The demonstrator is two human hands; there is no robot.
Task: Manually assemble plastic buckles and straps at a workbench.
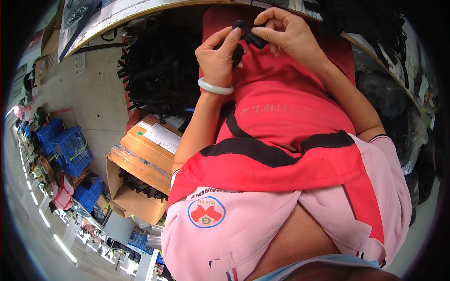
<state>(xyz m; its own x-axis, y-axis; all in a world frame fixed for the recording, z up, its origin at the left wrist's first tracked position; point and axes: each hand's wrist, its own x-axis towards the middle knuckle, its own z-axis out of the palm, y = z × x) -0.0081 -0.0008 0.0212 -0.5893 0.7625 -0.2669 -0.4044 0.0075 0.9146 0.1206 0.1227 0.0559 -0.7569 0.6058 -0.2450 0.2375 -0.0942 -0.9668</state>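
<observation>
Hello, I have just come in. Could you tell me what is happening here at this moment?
A person in a red apron works a small black plastic buckle on a black strap with both bare hands. The left hand, with a pale bangle at the wrist, pinches one side; the right hand grips the other. A heap of black straps lies at the left, and an open brown cardboard box sits nearer the person.

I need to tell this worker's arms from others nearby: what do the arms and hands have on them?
Both forearms are bare, with no gloves on either hand. The left hand has a smooth pale bangle around its wrist. The right hand wears nothing visible. Short pink sleeves with dark-striped cuffs end near the elbows, under a red apron with black trim.
</observation>
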